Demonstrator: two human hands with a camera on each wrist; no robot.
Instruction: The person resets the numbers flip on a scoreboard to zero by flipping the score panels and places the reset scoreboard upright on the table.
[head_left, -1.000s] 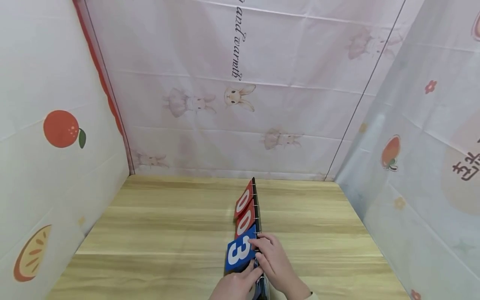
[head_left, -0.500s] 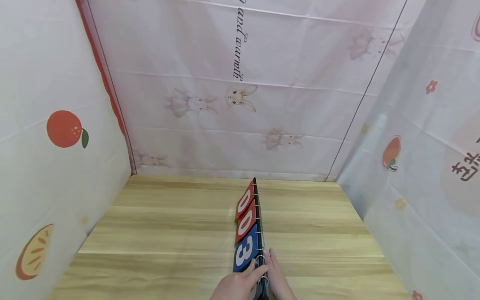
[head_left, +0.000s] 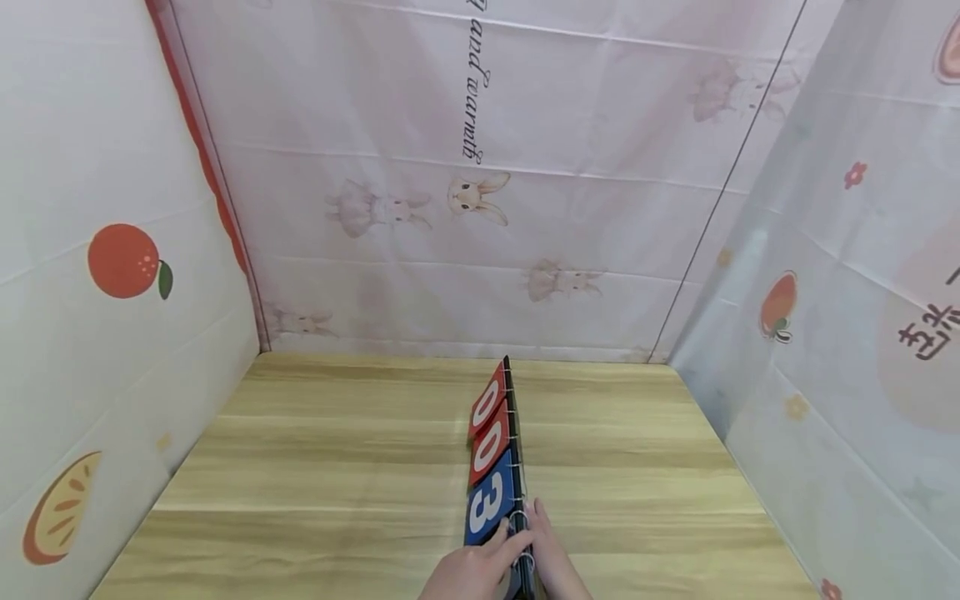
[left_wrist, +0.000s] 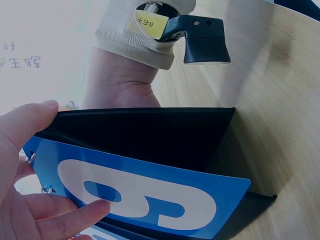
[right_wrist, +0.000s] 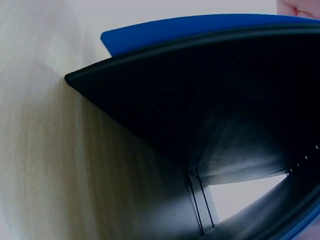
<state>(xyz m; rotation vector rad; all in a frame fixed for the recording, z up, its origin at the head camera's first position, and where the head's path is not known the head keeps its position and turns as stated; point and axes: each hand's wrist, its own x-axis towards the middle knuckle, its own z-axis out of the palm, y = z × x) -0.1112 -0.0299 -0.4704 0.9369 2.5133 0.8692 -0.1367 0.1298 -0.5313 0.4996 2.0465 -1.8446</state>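
A tabletop flip scoreboard (head_left: 515, 467) stands tent-like, its numbered cards hung on metal rings. In the head view two red cards (head_left: 489, 446) show 0 and a blue card (head_left: 489, 504) shows 3. My left hand (head_left: 472, 573) grips the near end of its top. The left wrist view has the left thumb (left_wrist: 37, 116) on the black edge and fingers against a blue card (left_wrist: 145, 195) with a 6-or-9-shaped digit. Along the board's right side lies my right hand (head_left: 553, 554), fingers straight, partly hidden by the board. The right wrist view looks into the black frame (right_wrist: 210, 95).
The scoreboard stands on a wood-grain table (head_left: 337, 467). Printed cloth walls rise around it: a back cloth (head_left: 420, 100) with rabbits, a left cloth (head_left: 67, 350) with fruit and a right cloth (head_left: 847, 333).
A second ago my right hand was over the lifted blue 3 card. That card now lies down against the board, and the right hand has dropped to the board's right side. The left hand stays put.
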